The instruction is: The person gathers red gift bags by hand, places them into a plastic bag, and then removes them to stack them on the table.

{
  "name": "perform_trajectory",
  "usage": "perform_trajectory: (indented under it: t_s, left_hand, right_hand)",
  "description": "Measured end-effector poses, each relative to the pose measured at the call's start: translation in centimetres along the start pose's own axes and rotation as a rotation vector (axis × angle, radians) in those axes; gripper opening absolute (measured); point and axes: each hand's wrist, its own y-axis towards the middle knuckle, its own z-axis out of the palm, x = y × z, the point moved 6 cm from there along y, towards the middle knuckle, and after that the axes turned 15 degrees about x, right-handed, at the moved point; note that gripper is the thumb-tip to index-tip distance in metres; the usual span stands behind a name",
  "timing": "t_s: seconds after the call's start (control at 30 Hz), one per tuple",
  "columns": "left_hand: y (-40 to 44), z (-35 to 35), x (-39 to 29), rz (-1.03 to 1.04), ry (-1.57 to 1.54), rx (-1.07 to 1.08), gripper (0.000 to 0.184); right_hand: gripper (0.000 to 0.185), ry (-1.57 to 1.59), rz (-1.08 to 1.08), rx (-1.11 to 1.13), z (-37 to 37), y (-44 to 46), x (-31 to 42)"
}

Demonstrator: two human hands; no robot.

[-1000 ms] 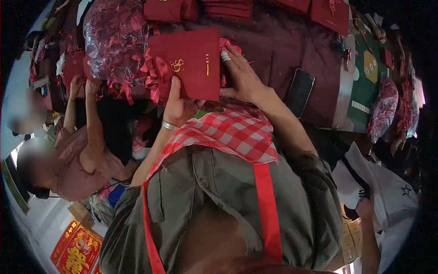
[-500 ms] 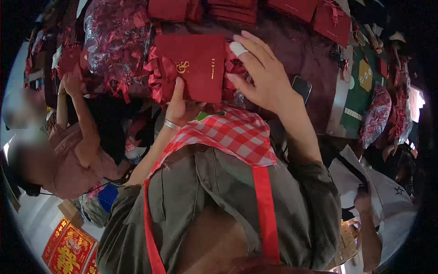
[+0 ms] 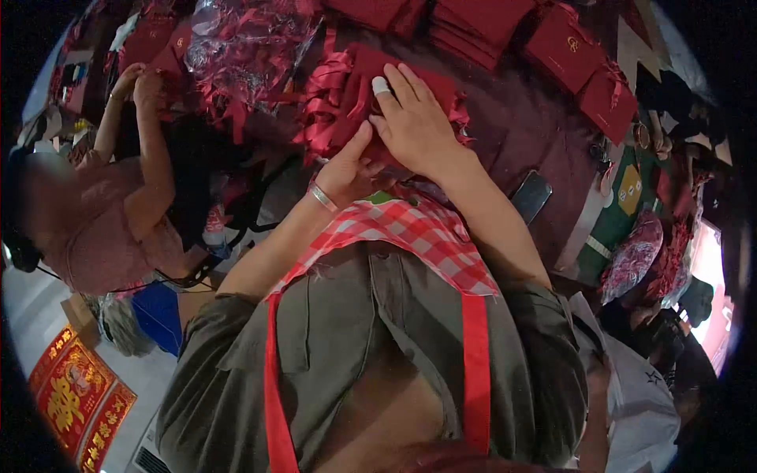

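A flat red gift bag [image 3: 363, 69] lies in front of me on the dark red table cover, with shiny red ribbons [image 3: 325, 83] bunched at its left side. My left hand [image 3: 345, 175] grips its lower left edge, thumb on top and the other fingers partly hidden. Across the bag's face rests my right hand [image 3: 418, 130], fingers stretched out and nearly flat. One finger of that hand wears a white finger cover [image 3: 380, 85]. The bag's gold print is not visible now.
A clear plastic sack of red ribbons [image 3: 236, 55] lies at the upper left. Stacked red bags [image 3: 477, 31] and a gold-printed one [image 3: 566, 55] are at the back. A phone [image 3: 532, 197] lies on the right. A person [image 3: 118, 213] works at my left.
My right hand has come down from beside the bag onto its face. The gold-printed side no longer shows. My view has shifted, so the surroundings sit differently.
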Motion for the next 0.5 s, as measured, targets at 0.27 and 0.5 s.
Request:
perform_trajectory:
  t_s: [0.27, 0.5]
  left_hand:
    - [-3.8, -3.2, -2.1, -0.133, 0.161, -0.031, 0.044]
    - [-4.7, -8.5, -9.0, 0.242, 0.552, -0.276, 0.036]
  right_hand:
    - [0.049, -0.068, -0.006, 0.029, 0.1, 0.2, 0.1]
    - [0.049, -0.109, -0.005, 0.082, 0.1, 0.2, 0.4]
